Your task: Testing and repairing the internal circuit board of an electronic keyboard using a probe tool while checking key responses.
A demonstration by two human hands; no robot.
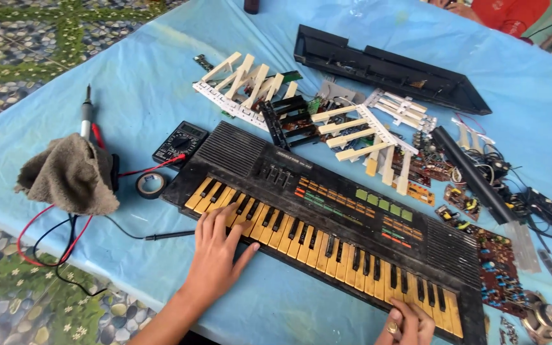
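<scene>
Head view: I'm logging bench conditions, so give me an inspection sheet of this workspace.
Surface: blue sheet over the table.
Job's things: black keyboard with yellowed keys.
Clutter: loose key strips, circuit boards, black casing, multimeter, tape roll, rag, speaker.
Grippers: left hand and right hand press keys.
Cables: red and black probe leads.
Surroundings: pebble-patterned floor.

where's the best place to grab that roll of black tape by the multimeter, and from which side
Probably from straight above. The tape roll lies flat on the blue sheet, its open centre facing up, so a grip with fingers across the outer rim, or one finger hooked in the hole, suits it. The multimeter, red lead and keyboard crowd its right side, so the near-left is freer.
</scene>
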